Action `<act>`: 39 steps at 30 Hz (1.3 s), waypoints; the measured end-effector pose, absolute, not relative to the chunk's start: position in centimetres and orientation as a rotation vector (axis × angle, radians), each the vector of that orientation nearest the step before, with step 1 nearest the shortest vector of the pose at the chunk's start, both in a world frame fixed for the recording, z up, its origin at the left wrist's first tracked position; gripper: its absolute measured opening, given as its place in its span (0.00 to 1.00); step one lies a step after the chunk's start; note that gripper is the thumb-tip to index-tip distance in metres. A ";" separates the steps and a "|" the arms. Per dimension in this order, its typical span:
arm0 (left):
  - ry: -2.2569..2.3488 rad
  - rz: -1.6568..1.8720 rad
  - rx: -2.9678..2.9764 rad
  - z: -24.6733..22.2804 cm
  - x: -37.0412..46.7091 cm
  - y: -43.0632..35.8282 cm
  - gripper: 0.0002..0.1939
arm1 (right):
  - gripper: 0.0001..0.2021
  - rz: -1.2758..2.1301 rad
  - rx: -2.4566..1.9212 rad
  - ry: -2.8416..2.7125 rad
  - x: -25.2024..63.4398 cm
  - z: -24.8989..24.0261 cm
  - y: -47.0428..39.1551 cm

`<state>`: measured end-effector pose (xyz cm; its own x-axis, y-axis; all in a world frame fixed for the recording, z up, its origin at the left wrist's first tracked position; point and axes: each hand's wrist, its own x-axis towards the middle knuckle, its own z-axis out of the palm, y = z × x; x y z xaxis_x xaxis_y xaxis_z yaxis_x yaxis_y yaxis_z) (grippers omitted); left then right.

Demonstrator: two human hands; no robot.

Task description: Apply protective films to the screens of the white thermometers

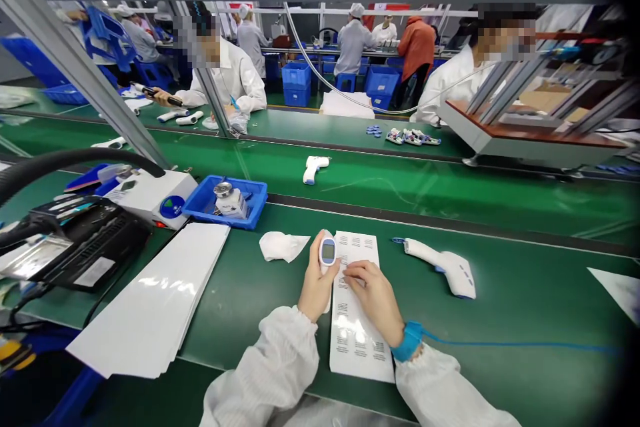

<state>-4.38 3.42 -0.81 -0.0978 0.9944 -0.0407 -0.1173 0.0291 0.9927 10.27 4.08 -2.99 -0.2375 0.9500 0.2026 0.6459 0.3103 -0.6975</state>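
My left hand [317, 280] is wrapped round a white thermometer [327, 260] whose small grey screen faces me. Just right of it, my right hand [373, 290] has thumb and fingertips pinched together over a white label sheet [363, 347] with rows of printed labels; whether anything is between the fingertips is too small to tell. A blue band circles my right wrist. Another white thermometer [447, 267] lies on its side on the green table, to the right of the sheet. A crumpled white cloth [283, 246] rests left of my left hand.
A blue tray [257, 203] holds a metal-topped bottle. White sheets [155, 293] are stacked at left, beside a black device [100, 247] and hose. One thermometer [314, 169] lies on the green conveyor [400, 180]. Several people sit or stand beyond. A blue cord runs right from my wrist.
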 end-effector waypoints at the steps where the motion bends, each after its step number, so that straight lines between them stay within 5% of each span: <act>1: 1.233 1.306 1.081 -1.0 -4.3 3.7 0.31 | 0.10 0.658 -1.417 -1.968 10.2 -2.9 4.3; 30: 1.305 1.237 1.227 -1.6 -4.3 4.3 0.31 | 0.07 0.810 -1.371 -2.053 9.5 -0.9 5.3; 39: 1.214 1.172 1.015 0.0 -3.5 3.5 0.33 | 0.08 1.535 -1.033 -1.897 11.9 4.1 0.6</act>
<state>-3.54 3.46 -0.03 -0.0193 0.9896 -0.1426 -0.1079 0.1398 0.9843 11.93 0.56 4.07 -0.5959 0.7984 -0.0869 0.2517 0.0829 -0.9642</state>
